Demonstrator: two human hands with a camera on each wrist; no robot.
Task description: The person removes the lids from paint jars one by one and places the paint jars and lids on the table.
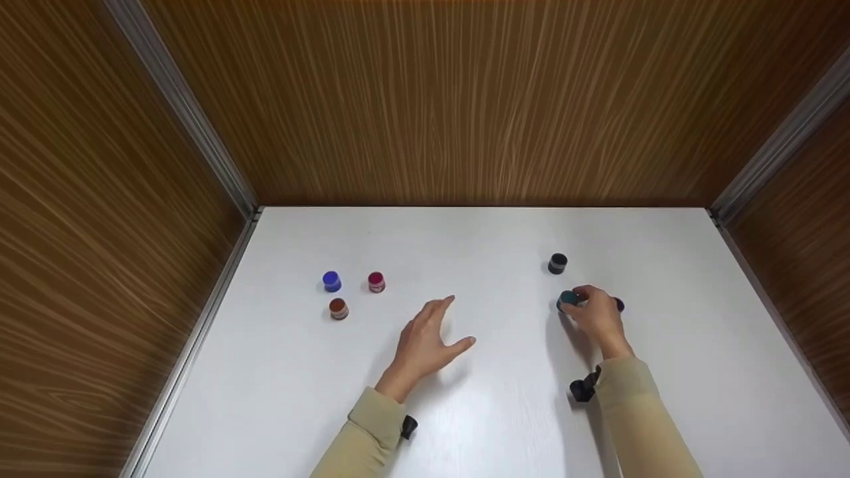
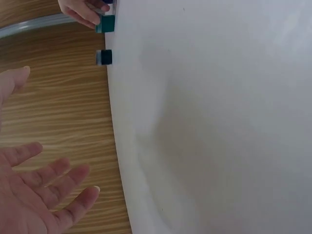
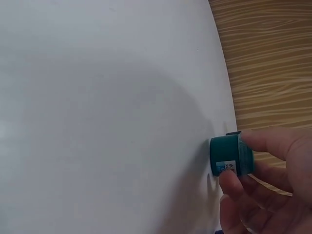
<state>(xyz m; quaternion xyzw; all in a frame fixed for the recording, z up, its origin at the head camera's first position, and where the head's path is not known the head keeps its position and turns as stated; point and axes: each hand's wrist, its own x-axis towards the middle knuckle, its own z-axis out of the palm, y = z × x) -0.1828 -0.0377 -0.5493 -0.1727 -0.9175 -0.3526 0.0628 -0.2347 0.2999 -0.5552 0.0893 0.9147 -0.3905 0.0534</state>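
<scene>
My right hand (image 1: pixel 597 320) pinches a small teal paint jar (image 1: pixel 567 299) between thumb and fingers at the right side of the white table. In the right wrist view the teal jar (image 3: pixel 224 150) shows a small label, with its base at the tabletop. A dark purple jar (image 1: pixel 620 304) is partly hidden behind that hand, and a black jar (image 1: pixel 557 263) stands just beyond. My left hand (image 1: pixel 422 342) hovers over the middle of the table, fingers spread and thumb apart, holding nothing.
At the left stand a blue jar (image 1: pixel 331 281), a crimson jar (image 1: pixel 376 282) and a brown-red jar (image 1: pixel 339 309), grouped loosely. Wood-grain panels (image 1: pixel 465 106) wall the white table (image 1: pixel 478 239) at the back and both sides. A dark device sits at each wrist.
</scene>
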